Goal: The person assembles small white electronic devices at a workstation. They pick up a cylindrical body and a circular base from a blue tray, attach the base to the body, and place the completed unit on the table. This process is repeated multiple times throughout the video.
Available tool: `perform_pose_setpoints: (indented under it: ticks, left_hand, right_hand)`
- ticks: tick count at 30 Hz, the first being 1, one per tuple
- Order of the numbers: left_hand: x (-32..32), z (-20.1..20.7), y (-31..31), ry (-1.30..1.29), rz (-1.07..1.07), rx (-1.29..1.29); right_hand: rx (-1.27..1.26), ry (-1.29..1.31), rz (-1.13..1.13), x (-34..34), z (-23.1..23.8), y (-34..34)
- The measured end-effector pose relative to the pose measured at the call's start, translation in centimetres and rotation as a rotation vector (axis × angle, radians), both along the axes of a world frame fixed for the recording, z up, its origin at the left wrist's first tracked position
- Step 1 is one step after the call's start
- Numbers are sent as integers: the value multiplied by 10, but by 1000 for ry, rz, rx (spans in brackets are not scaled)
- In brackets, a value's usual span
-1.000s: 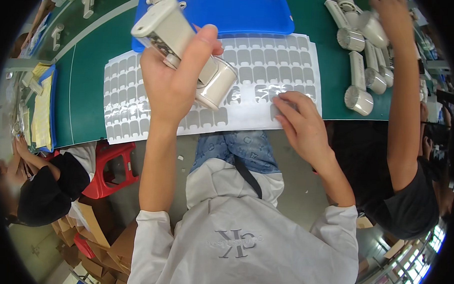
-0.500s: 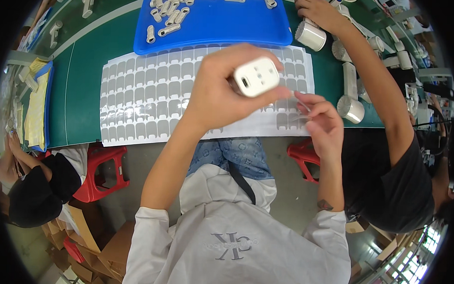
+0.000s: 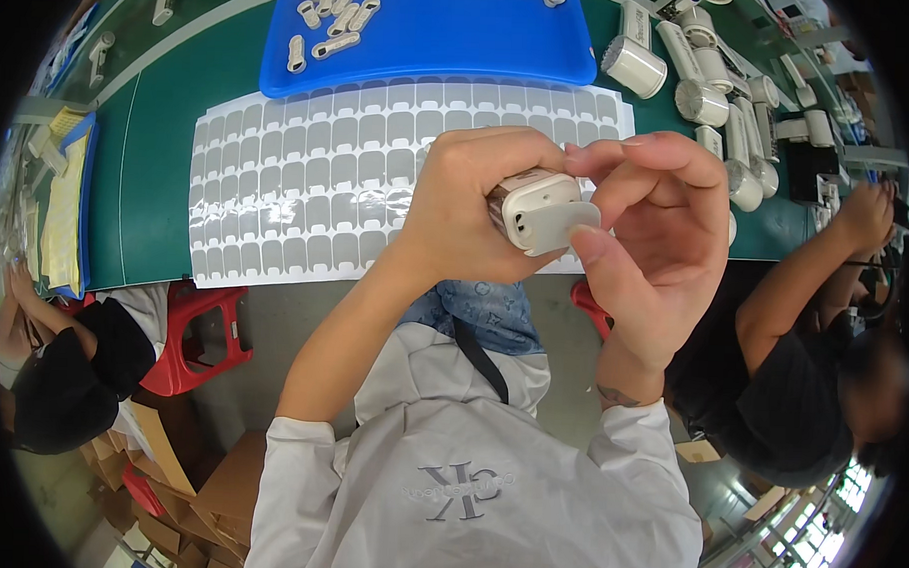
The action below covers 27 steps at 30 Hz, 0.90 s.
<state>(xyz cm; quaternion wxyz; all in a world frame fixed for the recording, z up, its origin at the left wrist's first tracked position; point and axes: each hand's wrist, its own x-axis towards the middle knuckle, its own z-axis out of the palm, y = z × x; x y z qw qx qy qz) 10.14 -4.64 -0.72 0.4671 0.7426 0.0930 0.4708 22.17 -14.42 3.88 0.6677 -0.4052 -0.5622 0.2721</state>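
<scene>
My left hand (image 3: pixel 462 199) is wrapped round a white oblong device (image 3: pixel 546 195), its rounded end face with a small dark port turned up toward me. A thin grey film sticker (image 3: pixel 565 230) lies partly over that end face. It juts past the edge, and whether it is stuck down I cannot tell. My right hand (image 3: pixel 672 232) has its thumb tip on the sticker, with the fingers curled behind it near the device. Under both hands lies a white sheet of grey stickers (image 3: pixel 323 184), set in rows.
Beyond the sheet, a blue tray (image 3: pixel 443 48) holds several small white parts (image 3: pixel 335 45). White round-headed devices (image 3: pixel 637 68) crowd the table at the right. A co-worker in black sits at the right, another at the far left beside a tray with yellow sheets (image 3: pixel 65 210). Red stools (image 3: pixel 197 335) stand below.
My right hand has brought the sticker up and left onto the device's end face. My left hand has shifted slightly right and down. The co-worker's arm at right has drawn back from the devices.
</scene>
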Motion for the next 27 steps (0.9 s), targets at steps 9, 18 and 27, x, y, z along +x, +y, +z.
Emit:
perform_pose_setpoints:
  ticks: [9, 18, 27]
  left_hand:
    - [2, -3, -2, -13, 30, -16]
    - [2, -3, -2, -22, 32, -2]
    - [2, -4, -2, -38, 22, -13]
  right_hand:
    - [15, -11, -40, -3, -4, 0]
    - [23, -14, -45, -4, -6, -1]
    - [16, -38, -42, -4, -5, 0]
